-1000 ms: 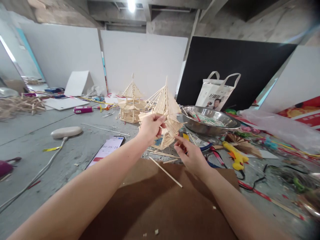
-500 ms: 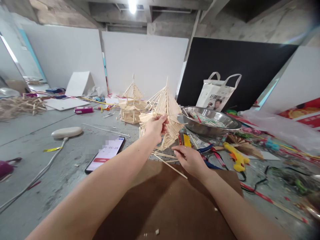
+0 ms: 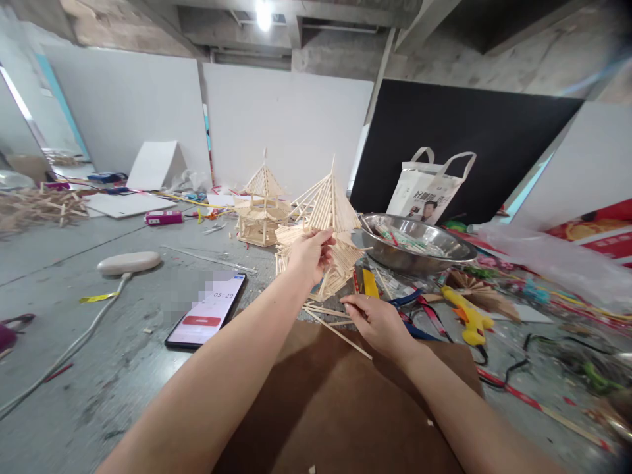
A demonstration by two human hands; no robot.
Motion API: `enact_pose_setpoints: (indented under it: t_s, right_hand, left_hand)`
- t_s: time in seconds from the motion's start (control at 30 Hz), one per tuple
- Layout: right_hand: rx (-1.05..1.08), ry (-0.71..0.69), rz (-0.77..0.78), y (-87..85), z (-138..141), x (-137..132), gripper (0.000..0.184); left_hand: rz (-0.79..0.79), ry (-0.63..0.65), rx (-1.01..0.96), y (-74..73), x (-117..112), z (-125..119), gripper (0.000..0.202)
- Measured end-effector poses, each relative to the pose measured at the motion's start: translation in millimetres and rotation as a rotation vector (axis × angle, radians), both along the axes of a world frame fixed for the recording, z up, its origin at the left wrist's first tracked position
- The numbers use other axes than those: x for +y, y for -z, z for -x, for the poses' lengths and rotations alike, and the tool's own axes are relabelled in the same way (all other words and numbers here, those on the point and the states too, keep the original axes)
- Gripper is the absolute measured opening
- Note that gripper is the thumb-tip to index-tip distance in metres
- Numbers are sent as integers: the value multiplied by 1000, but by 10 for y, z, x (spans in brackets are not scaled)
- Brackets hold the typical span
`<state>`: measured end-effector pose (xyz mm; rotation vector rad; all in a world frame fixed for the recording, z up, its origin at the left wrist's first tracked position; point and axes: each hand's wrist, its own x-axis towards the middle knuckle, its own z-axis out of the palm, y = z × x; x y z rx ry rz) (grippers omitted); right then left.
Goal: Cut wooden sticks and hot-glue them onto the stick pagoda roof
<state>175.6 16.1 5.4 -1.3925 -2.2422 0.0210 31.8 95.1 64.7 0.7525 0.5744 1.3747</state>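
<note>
A pagoda model of thin wooden sticks [image 3: 332, 204] stands ahead of me, its pointed roof partly bare of sticks on the left. My left hand [image 3: 315, 253] is closed at the model's eaves, thumb over curled fingers; what it pinches is hidden. Nearer to me, my right hand [image 3: 378, 320] hovers low with thumb and fingertips pressed together, and anything between them is too small to make out. Loose wooden sticks [image 3: 340, 334] lie just left of it, at the edge of a brown board [image 3: 355, 408].
A second stick pagoda [image 3: 264, 204] stands behind left. To the right are a steel basin [image 3: 419, 263], a yellow-handled cutter [image 3: 366, 280], and a yellow glue gun [image 3: 469, 316] with its cord. A phone [image 3: 210, 313] and a white power strip [image 3: 129, 263] lie left.
Both hands keep nearly the same pose and place. The view has shifted slightly, and the phone's timer has advanced by a second.
</note>
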Motion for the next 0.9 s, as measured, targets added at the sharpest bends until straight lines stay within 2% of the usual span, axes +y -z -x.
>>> enact_pose_setpoints:
  t_s: [0.33,0.47,0.57,0.67,0.8,0.9]
  right_hand:
    - [-16,26,7,36,-7,21,25]
    - [-7,56,-20,-26,-34,52,25]
    - [18,77,-95,-196,-22,87,26]
    - [-6,75,-196,-465,60,144,31]
    - [-148,137,-279,-825,242,290,45]
    - [-298,190,-286,-981,348,430,49]
  left_hand:
    - [5,29,14,21,25,11,21]
    - [2,17,17,29,41,9,21]
    - [-18,26,26,43,53,16,21]
    - [-35,29,32,51,55,31,21]
    - [-62,49,17,49,49,55,22]
    - [-69,78,3,54,56,65,22]
